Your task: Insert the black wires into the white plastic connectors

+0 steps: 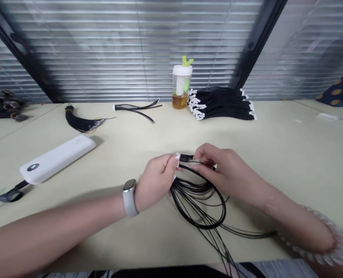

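Observation:
My left hand (162, 175) is closed in a pinch around a white connector (177, 159) at the end of black wires. From that grip, a wire harness (202, 204) of many thin black wires loops round and trails over the table's front edge. A second white piece shows just below my left fingers, partly hidden by them. My right hand (218, 166) pinches black wire close to the connector, its thumb and forefinger together. Several wires pass under my right palm, where I cannot follow them.
Behind stand a bottle (182, 87) of amber liquid and a stack of black wires with white connectors (222, 103). A short harness (138, 109), a black wire bundle (83, 120) and a white power bank (58, 158) lie to the left. Window blinds (102, 50) rise behind the table.

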Action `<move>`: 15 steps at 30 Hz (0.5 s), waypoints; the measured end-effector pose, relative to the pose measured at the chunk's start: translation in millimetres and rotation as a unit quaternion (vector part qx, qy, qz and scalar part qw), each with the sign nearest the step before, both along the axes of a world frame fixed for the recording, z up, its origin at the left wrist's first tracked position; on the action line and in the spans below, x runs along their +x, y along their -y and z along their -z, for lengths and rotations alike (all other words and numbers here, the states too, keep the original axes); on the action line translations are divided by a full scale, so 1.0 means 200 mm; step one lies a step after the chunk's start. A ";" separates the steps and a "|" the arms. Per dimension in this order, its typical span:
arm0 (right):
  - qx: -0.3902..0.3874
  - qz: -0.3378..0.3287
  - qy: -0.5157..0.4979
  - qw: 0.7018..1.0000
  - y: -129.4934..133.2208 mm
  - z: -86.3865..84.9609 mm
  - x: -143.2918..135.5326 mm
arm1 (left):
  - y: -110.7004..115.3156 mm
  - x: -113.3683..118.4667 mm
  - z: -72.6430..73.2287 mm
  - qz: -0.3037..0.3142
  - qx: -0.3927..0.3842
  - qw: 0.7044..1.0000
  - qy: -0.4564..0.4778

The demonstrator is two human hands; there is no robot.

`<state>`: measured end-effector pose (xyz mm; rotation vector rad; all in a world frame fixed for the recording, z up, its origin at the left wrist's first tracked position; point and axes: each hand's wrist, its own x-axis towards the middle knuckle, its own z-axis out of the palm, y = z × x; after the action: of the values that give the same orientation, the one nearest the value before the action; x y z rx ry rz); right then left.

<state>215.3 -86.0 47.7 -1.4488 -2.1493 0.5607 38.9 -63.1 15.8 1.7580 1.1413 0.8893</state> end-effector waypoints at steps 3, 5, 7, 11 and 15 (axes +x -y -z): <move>0.047 0.014 0.041 0.998 0.01 -0.04 0.03 | -0.01 0.00 0.00 -0.018 -0.060 0.998 0.026; 0.137 0.017 0.070 0.988 0.04 -0.06 0.03 | -0.01 0.00 0.00 -0.031 -0.068 0.997 0.036; 0.228 0.006 0.112 0.967 0.09 -0.08 0.02 | -0.02 0.01 0.00 -0.052 -0.072 0.995 0.042; 0.212 -0.030 0.236 0.948 0.17 -0.07 0.01 | -0.04 0.00 0.00 -0.065 -0.052 0.996 0.042; 0.036 -0.031 0.269 0.962 0.16 -0.04 0.01 | -0.05 0.00 0.01 -0.044 -0.038 0.998 0.039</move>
<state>217.7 -118.0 56.0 -1.6352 -2.5987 0.1038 38.0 -52.4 13.6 1.6081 1.1935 0.9477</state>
